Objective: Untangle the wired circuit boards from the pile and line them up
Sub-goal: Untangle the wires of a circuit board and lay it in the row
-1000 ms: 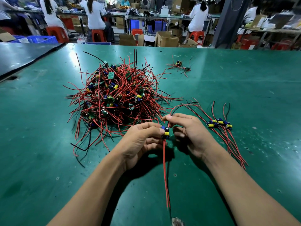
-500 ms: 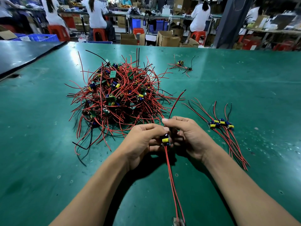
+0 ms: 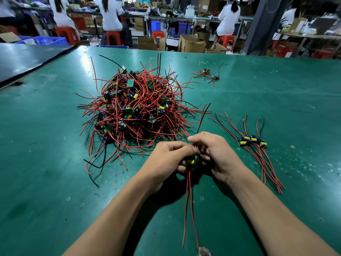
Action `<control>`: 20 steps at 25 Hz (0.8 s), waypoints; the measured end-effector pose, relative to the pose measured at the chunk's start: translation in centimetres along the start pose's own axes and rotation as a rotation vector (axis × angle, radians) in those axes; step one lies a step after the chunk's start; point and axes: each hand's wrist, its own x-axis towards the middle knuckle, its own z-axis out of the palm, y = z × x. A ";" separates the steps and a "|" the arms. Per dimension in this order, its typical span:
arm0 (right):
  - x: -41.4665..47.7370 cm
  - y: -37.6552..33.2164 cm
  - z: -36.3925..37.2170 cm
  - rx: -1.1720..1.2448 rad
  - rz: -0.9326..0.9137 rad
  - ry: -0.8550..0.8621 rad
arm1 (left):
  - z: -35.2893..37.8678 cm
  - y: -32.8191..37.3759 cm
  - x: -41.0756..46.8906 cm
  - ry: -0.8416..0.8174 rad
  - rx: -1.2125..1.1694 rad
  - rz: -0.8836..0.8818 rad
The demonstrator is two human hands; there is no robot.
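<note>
The held board's upper leads (image 3: 203, 117), arcing rightward a second ago, now stand upright at frame centre.
The left hand (image 3: 166, 157) grips the small circuit board (image 3: 190, 162) with curled fingers, and the right hand (image 3: 215, 154) pinches the upper leads just above it. Two red lower leads (image 3: 190, 200) trail to the bottom edge. The tangled pile (image 3: 136, 108) lies centre-left on the green table (image 3: 276, 98), and the lined-up boards (image 3: 251, 141) lie at right.

Board (image 3: 190, 161) mostly hidden between left hand (image 3: 168, 157), right hand (image 3: 217, 154).
</note>
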 end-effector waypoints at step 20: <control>0.6 -0.1 -0.5 0.068 -0.063 -0.003 | -0.2 0.2 -0.1 0.002 0.001 0.026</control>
